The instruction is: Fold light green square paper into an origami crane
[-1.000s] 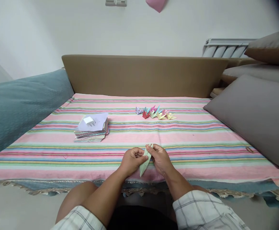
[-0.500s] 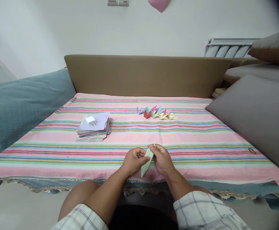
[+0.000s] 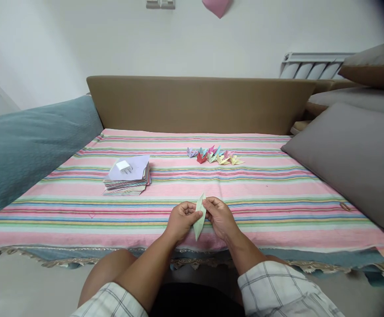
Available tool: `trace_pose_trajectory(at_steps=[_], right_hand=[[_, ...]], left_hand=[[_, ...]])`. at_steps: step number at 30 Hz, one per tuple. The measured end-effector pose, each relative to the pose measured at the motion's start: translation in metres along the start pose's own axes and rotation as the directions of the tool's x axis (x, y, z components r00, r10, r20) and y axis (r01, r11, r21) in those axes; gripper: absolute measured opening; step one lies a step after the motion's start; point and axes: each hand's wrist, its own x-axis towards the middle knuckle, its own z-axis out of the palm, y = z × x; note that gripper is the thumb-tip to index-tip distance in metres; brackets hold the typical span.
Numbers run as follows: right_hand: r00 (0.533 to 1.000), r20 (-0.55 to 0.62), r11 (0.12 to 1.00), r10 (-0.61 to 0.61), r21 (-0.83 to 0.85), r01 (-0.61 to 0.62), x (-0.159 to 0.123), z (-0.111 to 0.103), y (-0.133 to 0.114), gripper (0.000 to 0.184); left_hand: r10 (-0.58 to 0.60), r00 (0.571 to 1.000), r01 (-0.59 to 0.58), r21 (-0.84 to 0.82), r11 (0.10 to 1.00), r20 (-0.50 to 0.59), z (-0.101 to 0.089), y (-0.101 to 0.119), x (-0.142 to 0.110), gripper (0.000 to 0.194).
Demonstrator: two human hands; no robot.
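A pale green folded paper [image 3: 199, 226], long and pointed at both ends, is held above the near part of the striped cloth. My left hand [image 3: 181, 221] pinches its left side, thumb lying across the front. On the other side, my right hand [image 3: 221, 216] grips the upper right edge between thumb and fingers. Farther back on the cloth stands a cluster of small folded paper cranes [image 3: 211, 156] in red, yellow, purple, blue, green and pink. To the left, a stack of paper sheets [image 3: 142, 184] carries a white plug adapter [image 3: 123, 166] on top.
The striped cloth [image 3: 261, 189] covers the seat up to a brown backrest [image 3: 198, 105]. A blue-green covered armrest [image 3: 30, 141] bounds the left, grey cushions [image 3: 350, 158] the right. A small brown loop [image 3: 345, 206] lies near the cushion.
The green paper has turned more upright, its upper tip now showing above my fingers. My right fingers have shifted slightly down along its edge. The view sways a little.
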Motion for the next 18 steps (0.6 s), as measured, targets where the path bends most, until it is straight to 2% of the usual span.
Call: trace_pose_trajectory(at_steps=[7,13,18], right_hand=[[1.0,-0.016,1.0,-0.009,0.01,0.01,0.0,-0.0006,-0.0006,0.032],[0.999,0.038,0.999,-0.006,0.036,0.005,-0.0003,-0.0018,-0.0026,0.03],[1.0,0.003,1.0,-0.021,0.007,0.021,-0.0003,-0.0011,-0.0055,0.031]], left_hand=[[-0.027,0.999,0.028,-0.025,0.999,0.031,0.0001,0.0014,-0.0001,0.037],[-0.048,0.999,0.048,-0.018,0.999,0.024,0.0,0.0007,0.0009,0.039],[-0.06,0.998,0.061,-0.019,0.998,0.023,0.0015,0.0031,-0.0007,0.041]])
